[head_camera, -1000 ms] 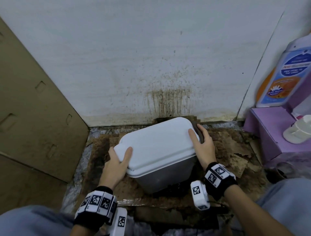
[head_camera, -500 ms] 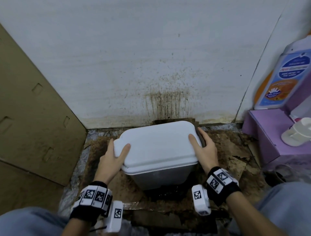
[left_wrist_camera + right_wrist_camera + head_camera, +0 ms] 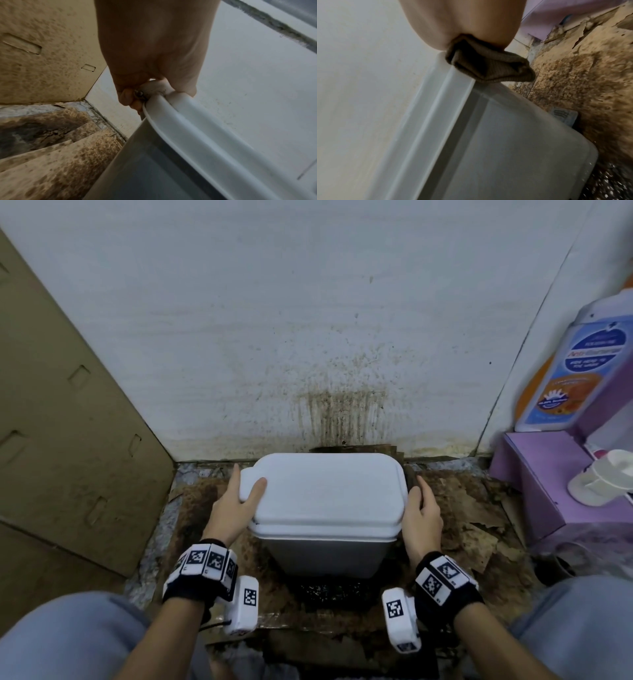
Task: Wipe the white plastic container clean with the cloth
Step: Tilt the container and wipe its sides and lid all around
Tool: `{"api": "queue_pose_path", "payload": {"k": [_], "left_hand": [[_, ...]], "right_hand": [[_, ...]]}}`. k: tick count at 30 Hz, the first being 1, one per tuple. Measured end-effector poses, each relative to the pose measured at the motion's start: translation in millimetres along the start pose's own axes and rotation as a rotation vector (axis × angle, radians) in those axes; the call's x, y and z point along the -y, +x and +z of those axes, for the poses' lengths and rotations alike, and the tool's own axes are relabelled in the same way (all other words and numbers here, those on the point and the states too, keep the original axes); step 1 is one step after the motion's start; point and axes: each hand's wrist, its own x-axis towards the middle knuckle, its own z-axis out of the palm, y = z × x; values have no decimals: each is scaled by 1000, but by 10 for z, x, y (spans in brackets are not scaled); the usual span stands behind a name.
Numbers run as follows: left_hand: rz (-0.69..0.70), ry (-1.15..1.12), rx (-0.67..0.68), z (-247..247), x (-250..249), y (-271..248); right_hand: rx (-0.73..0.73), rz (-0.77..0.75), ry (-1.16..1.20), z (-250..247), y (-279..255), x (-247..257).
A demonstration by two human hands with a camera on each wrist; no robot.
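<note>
white plastic container (image 3: 325,529) sits lid-on on stained cardboard (image 3: 479,529) right up vs the back wall (image 3: 308,320), long axis running l-r across the view. left hand (image 3: 233,505) grips the lid's left tab corner, thumb on top, fingers curled under the rim (wrist cam shows them tucked at the lip). right hand (image 3: 423,515) is flat along the right end, pressing the brown cloth (image 3: 488,67) onto the lid edge; fingers look mostly straight & together, but cloth hides the tips so can't tell exactly. cloth is bunched at the far right corner, so the wipe prob. runs along that short edge toward the body. room: tight behind (wall), open on the near side, purple box (image 3: 534,484) near on the right, cardboard panel (image 3: 68,405) well off left. left hand seems to be bracing.
</note>
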Motion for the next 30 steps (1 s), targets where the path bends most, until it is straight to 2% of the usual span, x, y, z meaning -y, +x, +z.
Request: {"api": "queue_pose_path", "payload": {"k": [7,11,12,14,16,17,19,24,27,30], "left_hand": [[12,2,-20,3,58,-55],[-9,171,-39,9,107,-27],[-10,271,-78,18,97,-35],[71,481,-247,60,6,-106],[252,544,-411,138,-132,-193],[336,527,-445,188,-213,-235],[451,482,-396,317,-368,-306],[611,404,-154,622,-664,-466],[639,400,-91,665,-738,-404],[621,458,-89,604,-767,-324]], "right_hand": [[100,-83,-23,3,64,-13],[94,-102,-60,11,30,-50],[91,-103,-59,8,15,-42],[76,-106,-52,11,-16,-21],[65,-108,-41,36,-60,19],[65,-111,-37,61,-85,43],[80,-131,-31,125,-147,94],[140,-218,-8,362,-334,238],[189,-263,48,539,-409,273],[243,-255,121,682,-439,327]]}}
